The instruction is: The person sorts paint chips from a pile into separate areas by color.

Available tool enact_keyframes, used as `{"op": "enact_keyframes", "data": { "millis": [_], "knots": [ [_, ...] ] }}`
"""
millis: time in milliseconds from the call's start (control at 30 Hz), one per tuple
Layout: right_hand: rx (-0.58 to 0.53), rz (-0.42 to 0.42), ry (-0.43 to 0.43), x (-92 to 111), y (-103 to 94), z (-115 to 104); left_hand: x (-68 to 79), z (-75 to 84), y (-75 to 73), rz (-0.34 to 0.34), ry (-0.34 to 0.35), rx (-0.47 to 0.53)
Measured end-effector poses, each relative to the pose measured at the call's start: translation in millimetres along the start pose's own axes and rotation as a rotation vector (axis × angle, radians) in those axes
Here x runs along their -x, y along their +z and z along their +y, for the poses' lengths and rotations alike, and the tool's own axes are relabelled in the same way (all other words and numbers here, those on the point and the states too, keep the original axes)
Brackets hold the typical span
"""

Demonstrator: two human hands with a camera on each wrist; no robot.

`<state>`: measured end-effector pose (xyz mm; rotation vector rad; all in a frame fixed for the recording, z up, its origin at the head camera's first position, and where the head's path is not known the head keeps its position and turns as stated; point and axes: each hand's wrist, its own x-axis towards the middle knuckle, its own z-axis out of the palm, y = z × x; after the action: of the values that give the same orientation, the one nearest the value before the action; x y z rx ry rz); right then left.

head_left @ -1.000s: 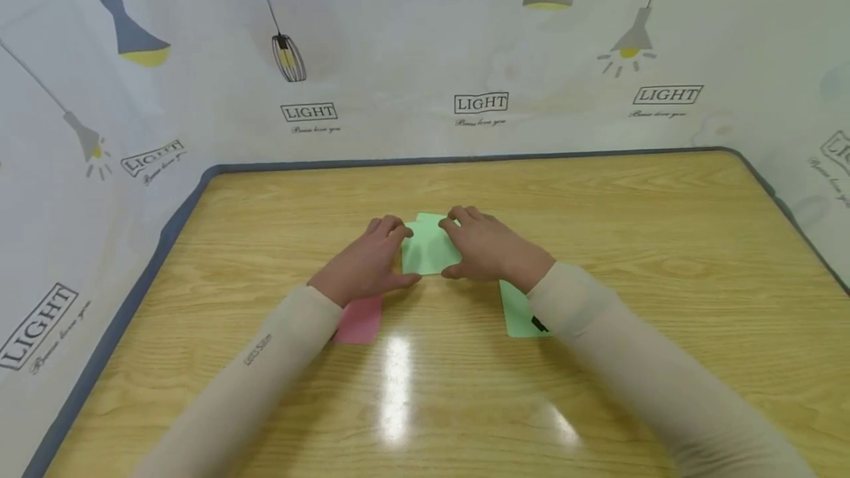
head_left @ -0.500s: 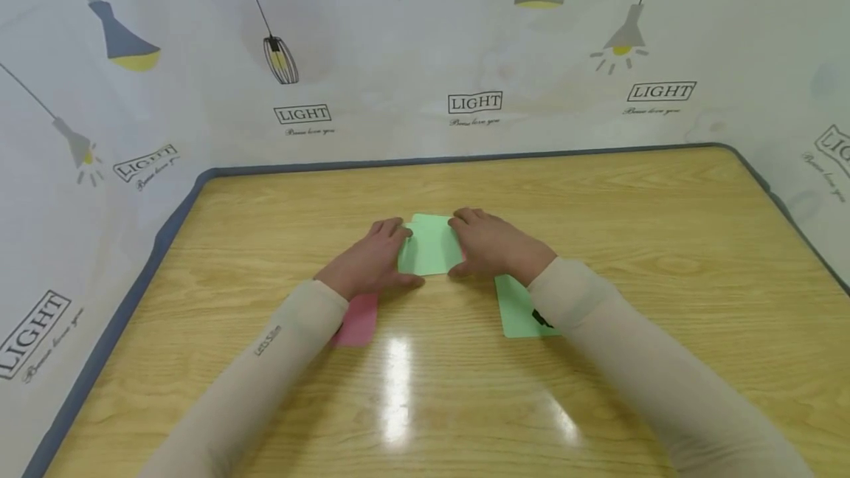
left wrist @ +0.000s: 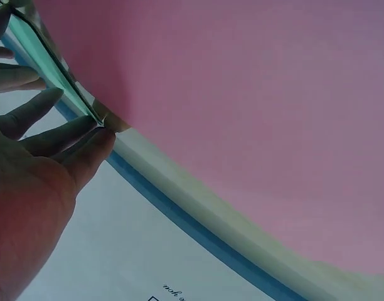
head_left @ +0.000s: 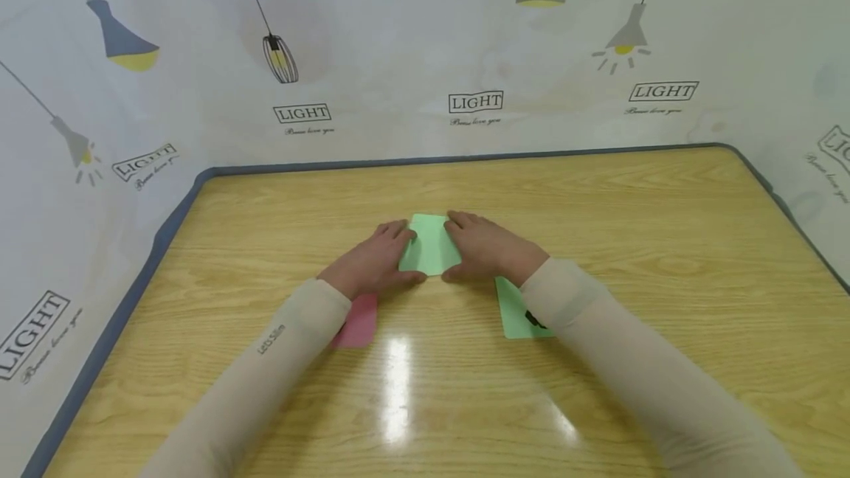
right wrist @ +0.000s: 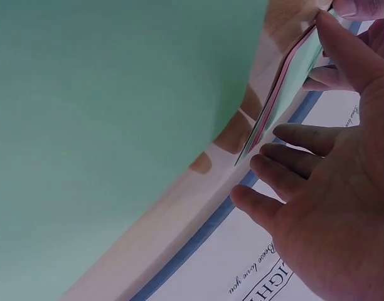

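A small stack of cards [head_left: 430, 246], light green on top, lies on the table between both hands. My left hand [head_left: 373, 260] touches its left side, fingers nearly straight and thumb by the near edge. On the opposite side, my right hand [head_left: 490, 246] rests its fingertips at the right edge, its thumb near the front corner. The right wrist view shows a pink layer [right wrist: 277, 91] beside the green face [right wrist: 298, 72]. A pink card [head_left: 361, 321] shows partly beneath the left wrist, and a green card [head_left: 513, 310] with a black print lies partly hidden under the right sleeve.
The wood-grain table [head_left: 458, 389] has a blue-grey edge strip [head_left: 332, 164]. Behind it and along both sides rises a white wall covering [head_left: 385, 80] printed with lamps and the word LIGHT. Pink fills much of the left wrist view, green much of the right.
My right hand has shifted slightly left, narrowing the space between the hands. The offset green cards now line up more closely, and the pink sliver at the stack's right edge no longer shows.
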<state>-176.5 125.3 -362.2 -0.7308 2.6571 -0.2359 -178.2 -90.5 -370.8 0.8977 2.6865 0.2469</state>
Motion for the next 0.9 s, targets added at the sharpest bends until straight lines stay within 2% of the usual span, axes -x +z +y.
{"op": "enact_keyframes", "data": {
  "millis": [167,433,900],
  "knots": [
    [0.009,-0.002,0.000,-2.0,1.6,-0.4,-1.1,-1.6,1.0,0.022,0.000,-0.013],
    [0.018,-0.002,-0.006,-2.7,2.1,-1.1,-1.0,-2.6,1.3,0.061,0.045,-0.039],
    [0.021,0.003,-0.013,-1.4,1.9,-0.3,-5.5,-3.4,1.7,0.048,0.086,-0.046]
  ]
}}
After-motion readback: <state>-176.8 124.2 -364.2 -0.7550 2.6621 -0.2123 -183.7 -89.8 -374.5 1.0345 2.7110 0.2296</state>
